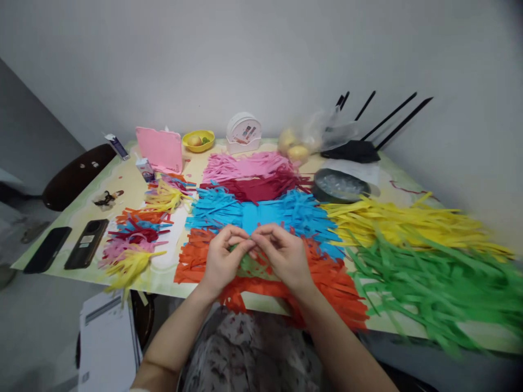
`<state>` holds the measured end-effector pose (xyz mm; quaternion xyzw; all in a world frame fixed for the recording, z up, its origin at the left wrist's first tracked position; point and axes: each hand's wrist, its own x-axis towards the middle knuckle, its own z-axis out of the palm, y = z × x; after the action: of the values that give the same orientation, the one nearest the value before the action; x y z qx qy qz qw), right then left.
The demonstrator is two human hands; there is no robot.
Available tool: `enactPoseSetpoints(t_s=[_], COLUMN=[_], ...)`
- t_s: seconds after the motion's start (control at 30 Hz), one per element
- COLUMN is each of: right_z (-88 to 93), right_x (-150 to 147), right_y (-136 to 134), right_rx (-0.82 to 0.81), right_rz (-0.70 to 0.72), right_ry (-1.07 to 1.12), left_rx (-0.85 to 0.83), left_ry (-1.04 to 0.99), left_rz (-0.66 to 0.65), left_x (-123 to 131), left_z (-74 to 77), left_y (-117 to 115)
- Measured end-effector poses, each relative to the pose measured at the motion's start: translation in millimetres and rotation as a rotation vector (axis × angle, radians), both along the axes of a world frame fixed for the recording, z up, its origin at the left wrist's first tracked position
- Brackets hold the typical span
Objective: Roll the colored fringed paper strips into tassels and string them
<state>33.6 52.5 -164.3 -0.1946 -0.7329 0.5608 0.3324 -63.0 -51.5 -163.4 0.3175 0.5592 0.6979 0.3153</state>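
My left hand (224, 257) and my right hand (281, 256) meet fingertip to fingertip above the orange fringed paper (335, 288) at the table's near edge. Both pinch a small piece of green paper (251, 264) between thumbs and fingers; much of it is hidden under my fingers. Just beyond my hands lies the blue fringed paper (261, 215), then dark red fringed paper (257, 189) and pink fringed paper (245, 165) further back.
Yellow strips (412, 223) and green strips (441, 288) cover the right side. Finished coloured tassels (134, 239) lie at the left beside two phones (67, 246). At the back stand a pink tablet case (160, 148), a yellow bowl (198, 140), a dark bowl (340, 185) and a router (359, 148).
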Motion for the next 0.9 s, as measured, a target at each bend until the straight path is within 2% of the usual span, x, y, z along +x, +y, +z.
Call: enactPoseSetpoints(t_s=[0.13, 0.4, 0.53, 0.7, 0.9], right_z=[4.7, 10.9, 14.9, 19.4, 14.4], right_x=[5.3, 12.3, 9.6, -0.6, -13.2], right_y=[4.7, -0.1, -3.3, -14.2, -28.7], right_rx=[-0.060, 0.084, 0.098, 0.092, 0.125], right_rz=[0.044, 0.092, 0.034, -0.029, -0.128], right_ry=[0.002, -0.079, -0.065, -0.010, 0.063], left_rx=[0.015, -0.037, -0.017, -0.032, -0.070], left_ry=[-0.055, -0.004, 0.015, -0.008, 0.011], left_rz=[0.028, 0.011, 0.055, 0.097, 0.126], left_x=[0.9, -0.4, -3.9, -13.3, -11.5], left_z=[-0.8, -9.8, -13.9, -12.1, -17.1], left_y=[-3.6, -11.8, -19.7, -30.2, -37.3])
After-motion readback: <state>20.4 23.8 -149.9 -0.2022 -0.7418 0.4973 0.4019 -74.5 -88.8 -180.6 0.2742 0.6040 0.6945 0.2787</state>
